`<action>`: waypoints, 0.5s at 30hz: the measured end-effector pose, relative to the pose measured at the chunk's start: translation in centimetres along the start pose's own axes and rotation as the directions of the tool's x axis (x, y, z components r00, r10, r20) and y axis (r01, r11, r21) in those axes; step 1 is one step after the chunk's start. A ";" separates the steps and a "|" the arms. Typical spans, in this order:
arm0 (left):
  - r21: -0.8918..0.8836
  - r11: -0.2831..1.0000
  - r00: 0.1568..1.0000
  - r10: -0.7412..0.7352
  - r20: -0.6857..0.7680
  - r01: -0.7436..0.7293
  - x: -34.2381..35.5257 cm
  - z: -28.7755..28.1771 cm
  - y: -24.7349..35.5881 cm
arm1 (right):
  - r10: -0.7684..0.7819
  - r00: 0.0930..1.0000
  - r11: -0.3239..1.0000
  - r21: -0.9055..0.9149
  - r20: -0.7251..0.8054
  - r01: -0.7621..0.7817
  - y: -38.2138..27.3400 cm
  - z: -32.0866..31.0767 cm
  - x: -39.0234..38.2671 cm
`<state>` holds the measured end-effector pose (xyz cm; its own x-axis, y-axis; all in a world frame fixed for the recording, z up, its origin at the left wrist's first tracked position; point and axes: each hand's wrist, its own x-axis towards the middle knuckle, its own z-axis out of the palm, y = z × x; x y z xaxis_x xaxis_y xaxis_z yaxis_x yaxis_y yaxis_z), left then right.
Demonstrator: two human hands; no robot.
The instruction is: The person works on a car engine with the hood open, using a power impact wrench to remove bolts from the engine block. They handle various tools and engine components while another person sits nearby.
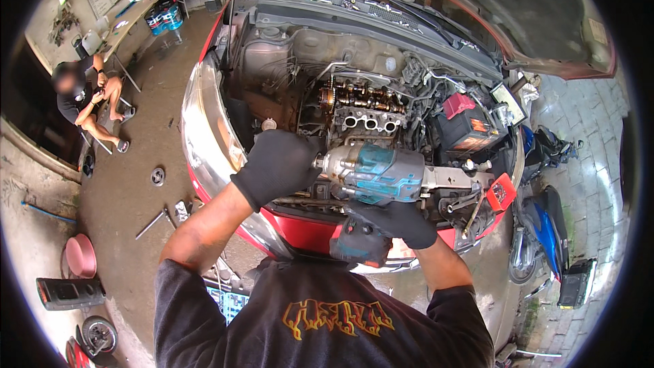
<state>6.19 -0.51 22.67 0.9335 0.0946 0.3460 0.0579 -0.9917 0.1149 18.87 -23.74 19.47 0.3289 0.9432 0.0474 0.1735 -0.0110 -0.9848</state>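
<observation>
A teal and black cordless impact wrench (375,172) lies level across the front of a red car's open engine bay, its nose toward the left. My right hand (402,223), in a black glove, is wrapped around its handle, just above the battery (361,242). My left hand (283,167), gloved too, is closed at the tool's square drive end. Its fingers face away, so what they hold there is hidden. Beyond the tool sits the engine (364,105), its cover off, with camshafts, a timing sprocket and three round ports showing.
Wrenches (460,201) and a red tray (501,192) rest at the bay's front right, near the battery (470,129) of the car. The raised hood (545,20) hangs overhead. A seated person (92,99) is at left. A blue motorbike (545,232) stands at right.
</observation>
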 end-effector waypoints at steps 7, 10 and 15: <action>-0.054 0.998 0.999 0.036 -0.011 -0.037 -0.3 1.8 0.3 | -0.363 0.922 0.866 -0.316 0.132 0.386 4.2 -1.0 0.2; -0.145 0.989 0.995 -0.033 -0.093 0.020 -0.3 2.8 1.0 | -0.037 0.997 0.997 0.073 0.061 0.032 3.6 -1.0 -1.0; -0.118 0.993 1.000 -0.010 0.008 0.010 0.4 3.2 1.0 | -0.079 0.993 0.985 -0.145 0.083 0.090 2.7 -1.4 -0.2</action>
<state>7.75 -1.76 19.92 0.9355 0.1033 0.3377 0.0254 -0.9734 0.2275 20.56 -24.38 17.02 0.2365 0.9653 0.1109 0.3351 0.0262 -0.9418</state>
